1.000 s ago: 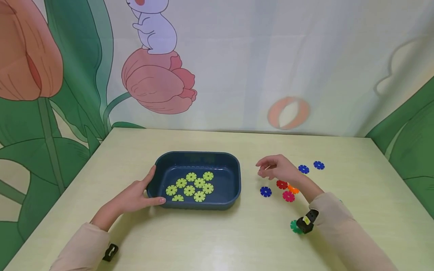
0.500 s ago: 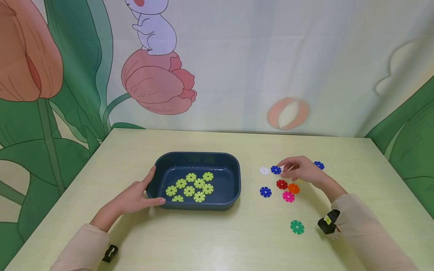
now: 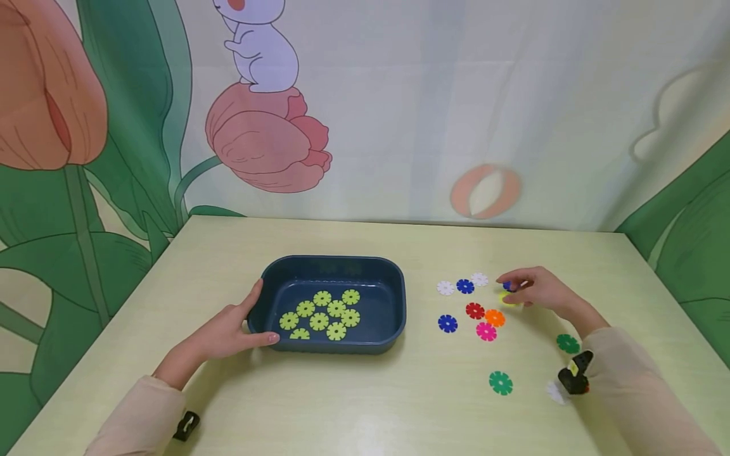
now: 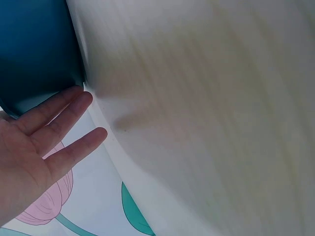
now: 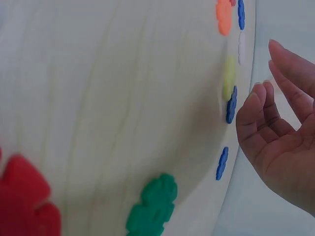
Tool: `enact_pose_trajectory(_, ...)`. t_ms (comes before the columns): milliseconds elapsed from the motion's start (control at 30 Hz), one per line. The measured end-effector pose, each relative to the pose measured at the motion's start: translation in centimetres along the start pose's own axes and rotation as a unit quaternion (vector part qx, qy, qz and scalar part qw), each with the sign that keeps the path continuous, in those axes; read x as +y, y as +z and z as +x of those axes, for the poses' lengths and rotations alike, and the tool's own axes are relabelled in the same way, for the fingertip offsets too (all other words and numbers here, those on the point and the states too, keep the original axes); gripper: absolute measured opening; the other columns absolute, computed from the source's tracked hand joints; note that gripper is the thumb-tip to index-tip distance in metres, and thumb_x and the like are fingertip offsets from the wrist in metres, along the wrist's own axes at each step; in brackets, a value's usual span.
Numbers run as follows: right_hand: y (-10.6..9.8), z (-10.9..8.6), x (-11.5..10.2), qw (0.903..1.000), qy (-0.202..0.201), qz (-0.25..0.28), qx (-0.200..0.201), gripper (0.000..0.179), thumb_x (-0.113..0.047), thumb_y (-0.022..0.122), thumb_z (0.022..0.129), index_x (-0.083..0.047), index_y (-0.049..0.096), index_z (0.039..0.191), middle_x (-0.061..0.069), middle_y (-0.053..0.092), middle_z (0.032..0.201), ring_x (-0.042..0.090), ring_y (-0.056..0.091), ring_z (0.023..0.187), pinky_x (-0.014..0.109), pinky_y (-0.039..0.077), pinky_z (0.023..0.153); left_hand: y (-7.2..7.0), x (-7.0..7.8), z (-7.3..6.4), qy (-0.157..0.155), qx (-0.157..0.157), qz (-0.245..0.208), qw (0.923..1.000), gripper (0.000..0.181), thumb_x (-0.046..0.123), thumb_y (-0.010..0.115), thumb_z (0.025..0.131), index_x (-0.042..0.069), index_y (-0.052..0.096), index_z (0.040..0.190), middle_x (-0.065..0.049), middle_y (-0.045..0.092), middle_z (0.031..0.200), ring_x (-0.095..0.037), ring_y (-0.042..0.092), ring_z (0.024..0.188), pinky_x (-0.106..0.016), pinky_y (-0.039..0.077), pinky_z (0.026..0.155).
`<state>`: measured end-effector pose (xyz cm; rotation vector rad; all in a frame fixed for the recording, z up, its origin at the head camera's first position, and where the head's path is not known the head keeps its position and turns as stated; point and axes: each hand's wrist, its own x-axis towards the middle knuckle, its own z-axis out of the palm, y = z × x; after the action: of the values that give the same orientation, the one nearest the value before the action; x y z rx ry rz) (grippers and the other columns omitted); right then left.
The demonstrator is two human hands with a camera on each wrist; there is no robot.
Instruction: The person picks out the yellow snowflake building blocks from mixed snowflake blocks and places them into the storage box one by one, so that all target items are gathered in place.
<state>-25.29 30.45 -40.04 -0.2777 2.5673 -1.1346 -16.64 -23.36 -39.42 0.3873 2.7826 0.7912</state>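
My left hand (image 3: 228,329) rests at the left end of a dark blue tray (image 3: 393,342), thumb along its near rim. In the left wrist view its fingers (image 4: 74,147) are straight and spread against the tray's outside wall. Several yellow-green snowflake discs (image 3: 319,322) lie flat in the tray. My right hand (image 3: 538,292) hovers over the loose discs on the right, fingers slightly bent. Below its fingertips are a yellow disc (image 3: 506,297) and a partly hidden blue disc (image 3: 507,286). The right wrist view shows a gap between these fingers and the discs, with nothing held.
Around the right hand lie a white disc (image 3: 445,288), a red disc (image 3: 475,310), an orange disc (image 3: 494,318) and a pink disc (image 3: 486,331). Nearer are green discs (image 3: 500,383) and a white disc (image 3: 556,392) partly under the wrist camera. A printed curtain (image 3: 388,126) hangs behind the table.
My right hand has moved right, from beside the tray to above the yellow disc, uncovering white and blue discs. The left hand and the tray have stayed in place.
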Motion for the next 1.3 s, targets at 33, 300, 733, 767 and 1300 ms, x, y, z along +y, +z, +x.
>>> enact_pose_trajectory(33,-0.1,0.0,0.2,1.0,0.002,-0.001,0.001,0.042,-0.01,0.068,0.081,0.004,0.055,0.118,0.012,0.049,0.089,0.026,0.046,0.082,0.031,0.046,0.064,0.0,0.0,0.0,0.0,0.001,0.001,1.0,0.108,0.05,0.067,0.077,0.0,-0.001,0.145,-0.031,0.048,0.121,-0.021,0.05,0.077,-0.032,0.038,0.06)
enact_pose_trajectory(300,-0.5,0.1,1.4,0.9997,0.012,-0.02,-0.002,0.043,-0.01,0.07,0.079,0.004,0.058,0.117,0.008,0.048,0.083,0.023,0.044,0.077,0.03,0.042,0.062,-0.1,0.1,0.0,-0.003,0.001,0.004,1.0,0.109,0.05,0.067,0.076,0.0,-0.001,0.145,-0.03,0.05,0.118,-0.021,0.05,0.077,-0.032,0.038,0.059)
enact_pose_trajectory(733,0.2,0.8,2.0,0.9953,0.039,-0.089,-0.002,0.031,-0.009,0.073,0.075,0.001,0.063,0.103,0.01,0.047,0.086,0.025,0.042,0.082,0.033,0.038,0.066,0.5,-0.4,0.1,-0.005,-0.002,0.001,1.0,0.108,0.051,0.067,0.076,0.0,0.001,0.145,-0.031,0.045,0.125,-0.022,0.049,0.081,-0.032,0.038,0.061)
enact_pose_trajectory(767,0.1,0.8,1.9,0.9953,0.039,-0.089,-0.003,0.03,-0.008,0.073,0.075,0.002,0.062,0.101,0.009,0.047,0.084,0.025,0.042,0.081,0.033,0.038,0.066,0.5,-0.4,0.1,-0.005,-0.001,0.001,1.0,0.108,0.051,0.067,0.076,0.0,0.001,0.145,-0.031,0.045,0.125,-0.022,0.05,0.08,-0.032,0.038,0.061)
enact_pose_trajectory(1300,1.1,1.4,0.5,0.9944,-0.043,-0.097,0.0,0.039,-0.016,0.077,0.072,0.0,0.064,0.106,0.007,0.047,0.08,0.023,0.041,0.077,0.032,0.034,0.064,0.1,-0.2,0.1,-0.004,0.004,0.009,0.9999,0.109,0.051,0.067,0.076,0.0,0.001,0.145,-0.032,0.042,0.128,-0.023,0.05,0.084,-0.033,0.039,0.064)
